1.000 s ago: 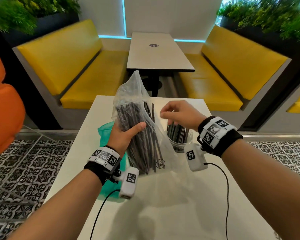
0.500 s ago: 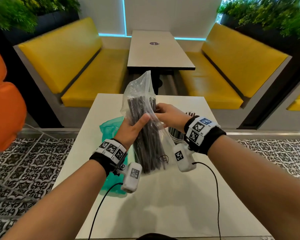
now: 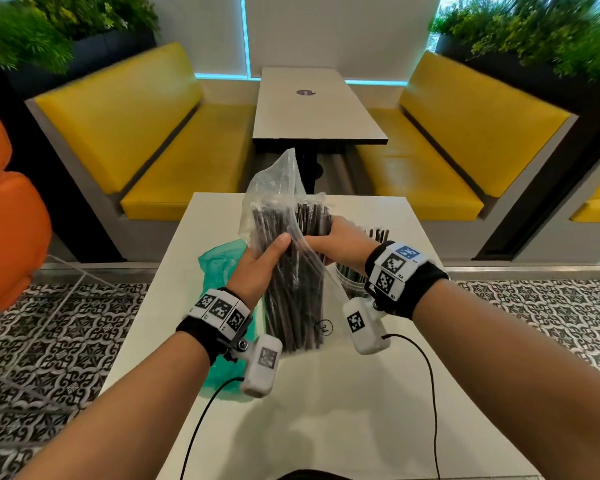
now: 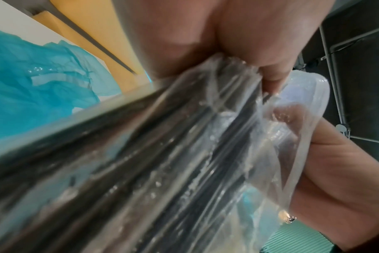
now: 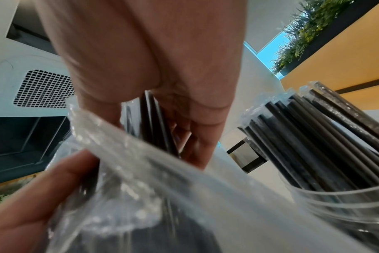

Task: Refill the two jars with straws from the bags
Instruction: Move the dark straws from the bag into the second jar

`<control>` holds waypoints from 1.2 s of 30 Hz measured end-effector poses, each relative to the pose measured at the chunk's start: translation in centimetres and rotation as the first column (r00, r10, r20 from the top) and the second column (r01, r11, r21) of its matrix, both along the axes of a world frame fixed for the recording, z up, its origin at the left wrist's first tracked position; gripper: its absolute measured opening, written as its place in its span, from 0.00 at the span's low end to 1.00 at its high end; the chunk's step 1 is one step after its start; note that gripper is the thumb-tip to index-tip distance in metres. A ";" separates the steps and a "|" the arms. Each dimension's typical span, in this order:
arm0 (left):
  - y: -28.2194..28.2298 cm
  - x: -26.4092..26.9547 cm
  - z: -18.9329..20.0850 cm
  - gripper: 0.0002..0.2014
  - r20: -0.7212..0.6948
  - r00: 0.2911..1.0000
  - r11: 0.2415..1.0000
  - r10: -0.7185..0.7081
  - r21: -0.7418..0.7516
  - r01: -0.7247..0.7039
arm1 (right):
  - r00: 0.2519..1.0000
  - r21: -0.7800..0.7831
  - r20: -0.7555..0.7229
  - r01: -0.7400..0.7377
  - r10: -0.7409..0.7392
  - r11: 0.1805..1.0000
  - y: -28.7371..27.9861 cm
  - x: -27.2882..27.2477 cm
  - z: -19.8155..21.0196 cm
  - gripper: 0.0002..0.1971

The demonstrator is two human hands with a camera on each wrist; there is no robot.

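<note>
A clear plastic bag of black straws (image 3: 291, 289) stands upright over the white table (image 3: 326, 410). My left hand (image 3: 267, 258) grips the bag round its middle, thumb across the front. At the bag's open top my right hand (image 3: 329, 240) is curled round a bunch of black straws (image 5: 154, 123). The bag (image 5: 141, 188) sits just under those fingers in the right wrist view. A clear jar (image 5: 335, 205) holding several wrapped black straws (image 5: 314, 137) stands to the right of the bag. In the head view the jar (image 3: 352, 282) is half hidden behind my right wrist. Only one jar shows.
A crumpled teal plastic bag (image 3: 219, 268) lies on the table left of the clear bag, and also shows as the teal bag (image 4: 32, 77) in the left wrist view. Yellow benches (image 3: 174, 150) and another table (image 3: 312, 109) stand beyond the far edge. Wrist cables trail over the near tabletop.
My right hand has moved left from above the jar to the bag's mouth and closed round a bunch of straws. The left hand has kept hold of the bag.
</note>
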State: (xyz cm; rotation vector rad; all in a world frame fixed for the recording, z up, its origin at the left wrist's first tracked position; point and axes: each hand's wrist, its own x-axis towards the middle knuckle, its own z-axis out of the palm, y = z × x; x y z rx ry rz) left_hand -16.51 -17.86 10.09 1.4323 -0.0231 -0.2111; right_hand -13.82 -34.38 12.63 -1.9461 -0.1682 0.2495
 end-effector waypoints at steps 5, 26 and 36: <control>-0.1 0.2 -0.3 0.09 0.098 0.995 1.000 -0.015 0.027 0.013 | 0.999 -0.134 0.003 0.039 -0.039 0.990 -0.6 0.2 0.4 0.15; -0.4 1.3 -1.7 0.14 0.106 0.982 0.986 0.159 -0.067 -0.153 | 0.947 -0.030 0.221 0.246 -0.234 0.969 -4.6 0.1 5.4 0.12; -1.6 1.4 -1.9 0.22 0.075 0.987 0.983 0.140 -0.131 -0.129 | 0.921 -0.045 0.311 0.260 -0.234 0.965 -5.9 0.4 8.9 0.15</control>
